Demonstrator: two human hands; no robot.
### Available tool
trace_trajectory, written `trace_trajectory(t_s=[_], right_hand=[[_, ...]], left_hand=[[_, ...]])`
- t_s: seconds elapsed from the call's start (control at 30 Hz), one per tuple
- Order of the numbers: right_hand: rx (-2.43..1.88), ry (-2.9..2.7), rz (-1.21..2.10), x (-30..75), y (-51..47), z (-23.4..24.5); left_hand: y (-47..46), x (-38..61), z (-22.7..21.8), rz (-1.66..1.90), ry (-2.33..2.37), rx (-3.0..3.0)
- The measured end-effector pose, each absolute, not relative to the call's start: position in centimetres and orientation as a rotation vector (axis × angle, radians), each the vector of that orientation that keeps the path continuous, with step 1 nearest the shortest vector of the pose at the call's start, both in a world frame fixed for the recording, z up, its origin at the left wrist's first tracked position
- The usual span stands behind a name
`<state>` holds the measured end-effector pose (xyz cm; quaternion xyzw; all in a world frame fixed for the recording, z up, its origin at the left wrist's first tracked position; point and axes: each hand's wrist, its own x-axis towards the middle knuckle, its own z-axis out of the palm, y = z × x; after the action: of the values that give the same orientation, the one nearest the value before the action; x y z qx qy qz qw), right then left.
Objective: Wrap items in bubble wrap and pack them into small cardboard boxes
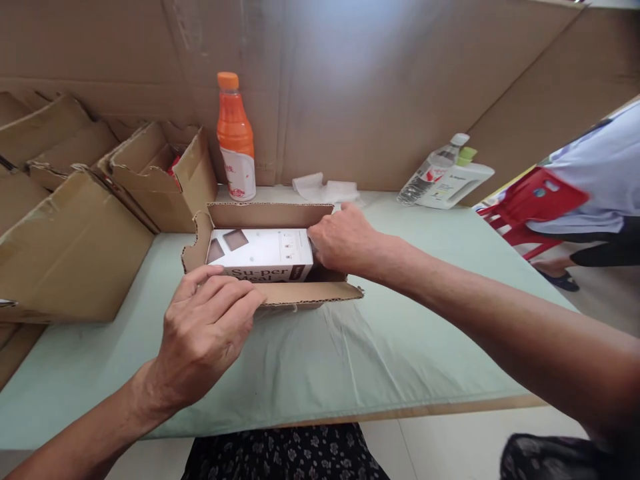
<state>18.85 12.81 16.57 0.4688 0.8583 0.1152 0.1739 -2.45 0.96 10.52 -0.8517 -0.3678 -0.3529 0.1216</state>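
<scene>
An open cardboard box [293, 293] rests on the green cloth in front of me. Inside it lies a white printed carton [265, 248] with "Su-per Meal" on its side. My left hand [205, 330] grips the near left wall of the cardboard box, its fingertips over the edge by the carton. At the box's right end my right hand [345, 240] is curled, its fingers reaching down beside the carton's right end. Those fingertips are hidden, and whatever they hold cannot be made out.
Several cardboard boxes [75, 247] stand along the left. Behind the open box are an orange bottle [237, 137] and crumpled white paper [325, 187]. A clear bottle [430, 173] and a white jug [457, 187] sit back right. A red chair [540, 200] and a seated person [600, 167] are beyond.
</scene>
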Motion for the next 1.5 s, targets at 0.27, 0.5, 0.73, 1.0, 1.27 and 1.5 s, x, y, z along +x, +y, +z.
trace_trajectory(t_s=[0.27,0.5,0.73,1.0,1.27,1.5], right_hand=[[2.273,2.988,0.120,28.2,5.4,15.2],[2.316,2.722,-1.009,26.6,4.4,3.9],[2.244,2.748,-1.212,26.3,6.3,3.7],[1.435,3.040,-1.530,11.1,15.6,3.2],[1.379,3.017,-1.558,1.5,15.5,-1.4],[1.186,3.182,-1.280,2.1,13.4,-3.1]], left_hand=[[-0.3,-7.2,7.4,-1.712,-1.619,-2.117],[2.0,-4.3,2.1,-2.154,-2.321,-2.316],[-3.5,-1.8,1.7,-2.164,-2.303,-2.254],[-9.8,-5.1,-1.3,-2.210,-2.435,-1.627],[-5.0,-6.0,-1.7,-2.257,-2.320,-1.543],[-4.2,-9.2,-3.0,-2.130,-2.387,-1.537]])
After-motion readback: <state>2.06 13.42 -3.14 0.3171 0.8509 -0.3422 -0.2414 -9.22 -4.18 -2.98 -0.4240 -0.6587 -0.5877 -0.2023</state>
